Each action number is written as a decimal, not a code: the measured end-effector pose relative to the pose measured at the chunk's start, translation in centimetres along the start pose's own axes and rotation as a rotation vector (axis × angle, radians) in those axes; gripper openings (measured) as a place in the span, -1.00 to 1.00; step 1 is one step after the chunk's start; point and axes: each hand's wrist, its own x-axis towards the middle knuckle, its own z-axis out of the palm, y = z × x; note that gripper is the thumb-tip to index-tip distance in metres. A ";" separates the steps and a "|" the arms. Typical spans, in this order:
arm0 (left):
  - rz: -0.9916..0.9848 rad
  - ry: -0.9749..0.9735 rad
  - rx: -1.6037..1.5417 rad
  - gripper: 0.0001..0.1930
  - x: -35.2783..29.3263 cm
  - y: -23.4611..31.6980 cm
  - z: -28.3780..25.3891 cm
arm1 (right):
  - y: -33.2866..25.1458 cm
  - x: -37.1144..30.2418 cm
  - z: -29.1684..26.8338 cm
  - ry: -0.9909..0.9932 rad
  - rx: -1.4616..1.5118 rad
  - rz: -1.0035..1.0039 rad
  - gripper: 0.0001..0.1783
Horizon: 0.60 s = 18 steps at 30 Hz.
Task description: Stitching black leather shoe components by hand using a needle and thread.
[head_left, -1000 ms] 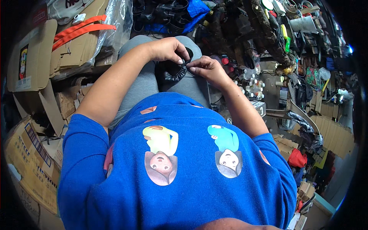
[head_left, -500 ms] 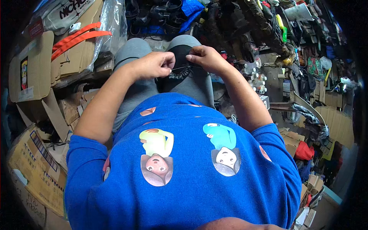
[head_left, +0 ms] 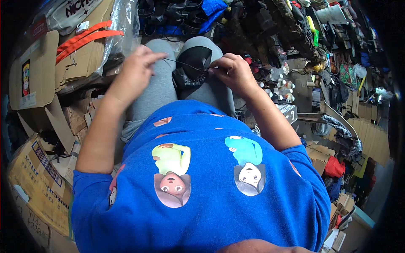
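Observation:
A black piece (head_left: 192, 63) with a puckered, shiny lower edge rests over my thighs. It looks like a shoe upper, though its kind is not certain. From it a thin black thread (head_left: 182, 63) stretches left to the fingers of my left hand (head_left: 139, 71), which is raised over the left thigh and slightly blurred. That hand appears closed on the thread's end. At the right edge of the black piece, my right hand (head_left: 236, 71) pinches its rim between thumb and fingers. Whether a needle is present is too small to make out.
Cardboard (head_left: 84, 67) with orange strips (head_left: 88, 40) and clear plastic lies at the left, above a printed box (head_left: 40, 181). Dark shoes (head_left: 181, 17) and a blue sheet (head_left: 211, 14) are ahead. Small white-capped bottles (head_left: 282, 88) stand right of my knees, near mixed clutter.
My left hand has moved left, away from the black piece, drawing the thread out straight. My right hand has shifted slightly right and lower, and more of the black piece shows.

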 end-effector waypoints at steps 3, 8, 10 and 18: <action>0.086 -0.031 0.085 -0.74 -0.2 0.3 3.3 | 0.1 -0.6 -0.1 -0.044 -0.094 -0.190 -0.78; 0.219 0.129 0.298 -0.79 1.3 -0.6 5.6 | 0.0 -1.9 0.2 -0.089 -0.134 -0.132 -0.68; 0.200 0.062 -0.021 -0.77 2.4 -0.9 5.9 | 0.4 -2.0 0.0 -0.115 -0.093 -0.079 -0.63; 0.160 -0.017 0.014 -0.79 3.2 -1.7 6.6 | 2.6 0.3 -0.8 -0.393 0.381 0.248 -0.59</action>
